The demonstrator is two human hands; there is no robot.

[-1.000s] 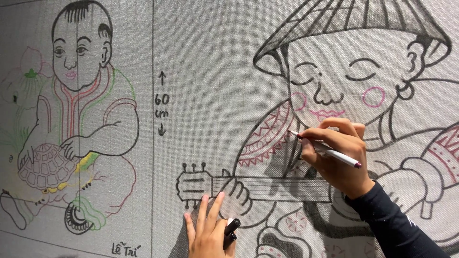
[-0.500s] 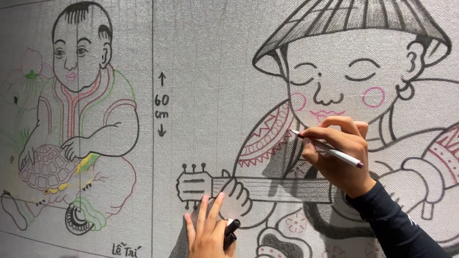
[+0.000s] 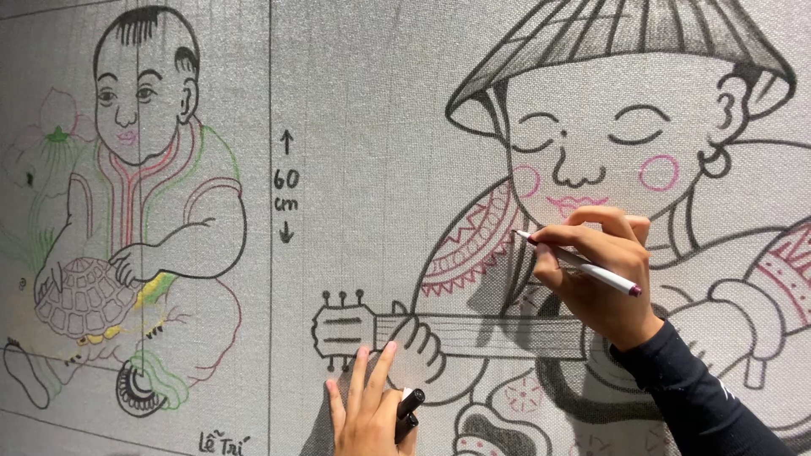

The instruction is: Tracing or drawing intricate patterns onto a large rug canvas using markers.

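Marker pen [image 3: 583, 268] pinched in fingers [image 3: 583, 241] of right hand [image 3: 596, 279], white barrel, dark red tip and dark red end cap, tip touching the cloth at the patterned sleeve [image 3: 473, 249] of the big drawn figure, barrel slanting down to the right out of the hand. Right fingers closed around the pen, thumb under, dark long sleeve [image 3: 701, 397] running to the lower right corner. Left hand [image 3: 367, 405] at bottom edge, fingers stretched flat up against the cloth, just under the drawn hand on the guitar neck; two black pen caps or short markers [image 3: 408, 414] tucked at its thumb side, cannot tell how tightly they are held.

Fabric sheet [image 3: 372, 110] grey-white, woven texture, fills the whole view, standing upright. Big figure: conical hat [image 3: 625, 34], closed eyes, pink cheeks, pink lips, holding a guitar [image 3: 355, 329] outlined in black; sleeve has a red zigzag pattern, parts shaded grey. Left of a vertical ruled line, smaller drawn child [image 3: 144, 169] sitting with a turtle [image 3: 84, 295] in lap, coloured in red, green, yellow lines. Arrows with a handwritten measure between the two drawings, a written signature at the bottom
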